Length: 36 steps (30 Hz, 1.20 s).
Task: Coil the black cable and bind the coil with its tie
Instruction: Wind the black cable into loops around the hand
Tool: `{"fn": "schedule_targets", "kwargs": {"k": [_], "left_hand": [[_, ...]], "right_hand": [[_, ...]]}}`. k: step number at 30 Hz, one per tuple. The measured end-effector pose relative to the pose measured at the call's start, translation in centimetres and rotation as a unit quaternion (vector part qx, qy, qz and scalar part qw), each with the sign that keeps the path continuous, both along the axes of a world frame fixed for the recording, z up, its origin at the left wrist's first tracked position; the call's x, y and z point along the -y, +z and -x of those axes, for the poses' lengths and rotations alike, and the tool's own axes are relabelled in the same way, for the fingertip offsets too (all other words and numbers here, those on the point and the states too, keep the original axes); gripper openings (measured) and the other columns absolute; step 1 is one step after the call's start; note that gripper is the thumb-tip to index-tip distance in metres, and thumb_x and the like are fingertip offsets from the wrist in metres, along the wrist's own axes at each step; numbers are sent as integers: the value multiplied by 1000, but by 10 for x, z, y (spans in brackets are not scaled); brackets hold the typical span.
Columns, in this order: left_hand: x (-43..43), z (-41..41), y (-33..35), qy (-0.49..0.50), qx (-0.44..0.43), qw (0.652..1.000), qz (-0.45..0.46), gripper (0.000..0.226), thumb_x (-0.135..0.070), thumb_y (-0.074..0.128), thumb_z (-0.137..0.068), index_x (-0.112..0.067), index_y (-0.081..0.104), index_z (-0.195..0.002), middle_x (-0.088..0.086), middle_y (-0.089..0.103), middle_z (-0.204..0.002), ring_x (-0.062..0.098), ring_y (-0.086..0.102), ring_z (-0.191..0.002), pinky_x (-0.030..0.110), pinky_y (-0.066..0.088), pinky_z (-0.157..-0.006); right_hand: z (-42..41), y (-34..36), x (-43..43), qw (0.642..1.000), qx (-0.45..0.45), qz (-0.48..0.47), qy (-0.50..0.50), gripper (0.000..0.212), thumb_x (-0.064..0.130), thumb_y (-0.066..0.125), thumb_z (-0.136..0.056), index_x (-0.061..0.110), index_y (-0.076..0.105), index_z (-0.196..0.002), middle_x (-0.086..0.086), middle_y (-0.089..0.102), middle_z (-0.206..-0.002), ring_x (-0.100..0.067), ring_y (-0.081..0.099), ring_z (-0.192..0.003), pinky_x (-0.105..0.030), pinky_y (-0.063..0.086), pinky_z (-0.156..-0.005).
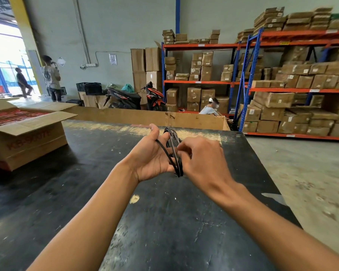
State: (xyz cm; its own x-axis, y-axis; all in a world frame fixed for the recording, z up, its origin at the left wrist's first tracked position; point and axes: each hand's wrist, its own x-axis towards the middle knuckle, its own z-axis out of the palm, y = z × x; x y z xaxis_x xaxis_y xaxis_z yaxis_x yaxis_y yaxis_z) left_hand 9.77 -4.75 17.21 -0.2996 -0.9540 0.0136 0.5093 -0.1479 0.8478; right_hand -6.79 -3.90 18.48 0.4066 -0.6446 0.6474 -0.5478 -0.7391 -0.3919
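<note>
At the centre of the frame the person holds the black cable [174, 151] up off the black table [164, 222], already gathered into a narrow bundle of several loops. The left hand [153, 155] has the loops slung over its fingers, thumb raised above them, so the bundle probably keeps its shape while one strand crosses the open palm. The right hand [202, 159] closes in from the right, its fingertips pinched at the coil's middle. This looks like the grip for winding the tie around the loops, though the tie itself cannot be made out. Both hands are therefore clasped on the cable, held clear of the table so that a wrap can likely pass all the way round.

At the left edge an open cardboard box [27, 139] sits on the table, flaps spread, filled with rows of red packs [14, 116]. Beyond the table's far edge stands a long, low cardboard bin [145, 116]; its contents are hidden.
</note>
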Motion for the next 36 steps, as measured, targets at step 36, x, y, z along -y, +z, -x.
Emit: {"fn": "schedule_targets", "kwargs": {"k": [36], "left_hand": [[5, 22, 4, 63, 65, 995, 37, 71, -70, 20, -92, -20, 45, -136, 18, 62, -119, 36, 48, -100, 52, 29, -90]], "right_hand": [[5, -8, 14, 975, 162, -144, -40, 9, 14, 72, -77, 13, 63, -79, 5, 64, -68, -6, 61, -60, -10, 42, -44]]}}
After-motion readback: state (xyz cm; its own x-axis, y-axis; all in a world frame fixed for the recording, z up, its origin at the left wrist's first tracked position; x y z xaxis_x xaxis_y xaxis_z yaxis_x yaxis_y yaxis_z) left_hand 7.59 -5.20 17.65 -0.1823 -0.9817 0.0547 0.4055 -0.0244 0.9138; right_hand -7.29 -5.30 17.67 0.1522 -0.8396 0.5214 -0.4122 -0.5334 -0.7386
